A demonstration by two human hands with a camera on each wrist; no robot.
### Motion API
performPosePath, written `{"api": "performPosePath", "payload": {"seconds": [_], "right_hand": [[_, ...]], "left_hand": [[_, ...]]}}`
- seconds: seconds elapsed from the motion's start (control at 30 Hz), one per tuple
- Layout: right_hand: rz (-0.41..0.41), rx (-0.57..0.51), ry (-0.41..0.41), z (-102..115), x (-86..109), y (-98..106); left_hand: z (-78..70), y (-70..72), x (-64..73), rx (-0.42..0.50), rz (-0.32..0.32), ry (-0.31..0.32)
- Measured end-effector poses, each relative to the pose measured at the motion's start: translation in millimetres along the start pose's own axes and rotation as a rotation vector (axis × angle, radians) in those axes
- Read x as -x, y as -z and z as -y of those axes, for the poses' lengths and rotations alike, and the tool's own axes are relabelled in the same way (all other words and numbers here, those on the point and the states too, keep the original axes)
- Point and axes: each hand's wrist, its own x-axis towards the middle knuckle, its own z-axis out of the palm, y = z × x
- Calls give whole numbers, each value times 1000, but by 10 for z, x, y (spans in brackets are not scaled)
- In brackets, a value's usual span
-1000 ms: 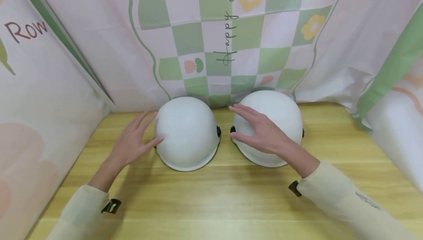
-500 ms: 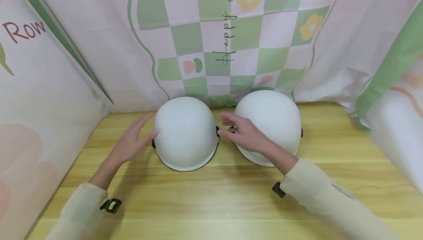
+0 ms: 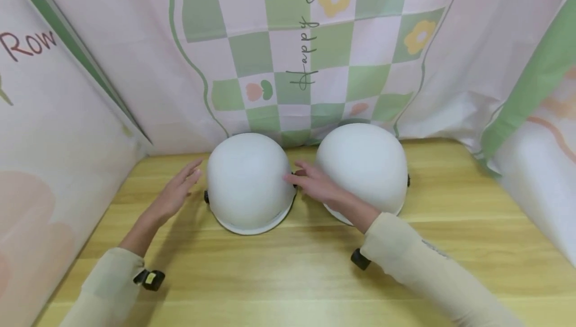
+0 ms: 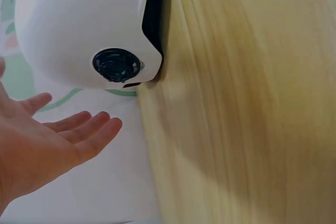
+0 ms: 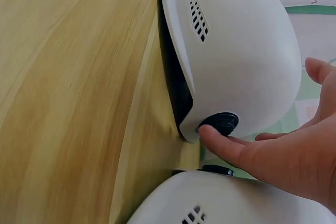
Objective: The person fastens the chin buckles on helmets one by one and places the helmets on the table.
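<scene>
Two white helmets stand side by side, domes up, on a wooden table [image 3: 279, 277]. Beside the left helmet [image 3: 250, 187], my left hand [image 3: 177, 192] is held just off its side with fingers loosely extended. The left wrist view shows a round black knob [image 4: 116, 65] on that side, apart from the fingertips. My right hand [image 3: 321, 187] reaches into the gap between the helmets, in front of the right helmet [image 3: 364, 162]. Seen from the right wrist, one of its fingertips overlaps the left helmet's other black knob [image 5: 226, 121], the remaining fingers spread behind.
A printed curtain [image 3: 252, 52] with a green check pattern hangs right behind both helmets. Another curtain panel [image 3: 67, 117] borders the table's left side, and a green-edged one [image 3: 522, 87] the right. Small black devices, such as one [image 3: 153, 280], are strapped at both wrists.
My right hand has moved left, from over the right helmet into the gap beside the left helmet's knob. My left hand has drawn slightly away from the left helmet. Both helmets stay put.
</scene>
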Motion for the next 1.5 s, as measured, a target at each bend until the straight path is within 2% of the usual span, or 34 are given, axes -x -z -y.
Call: {"api": "performPosePath", "payload": {"seconds": [0.43, 0.67, 0.97, 1.2, 1.5], "right_hand": [[-9, -108, -36, -99, -103, -131], [-32, -120, -59, -109, -127, -171], [-74, -149, -50, -164, -187, -232], [-115, -165, -32, -182, -214, -270], [-139, -195, 24, -174, -236, -322]], "left_hand": [[167, -34, -27, 141, 111, 94], [194, -57, -41, 160, 130, 104], [215, -96, -63, 209, 168, 129], [229, -143, -93, 269, 169, 145], [252, -192, -165, 318, 135, 162]]}}
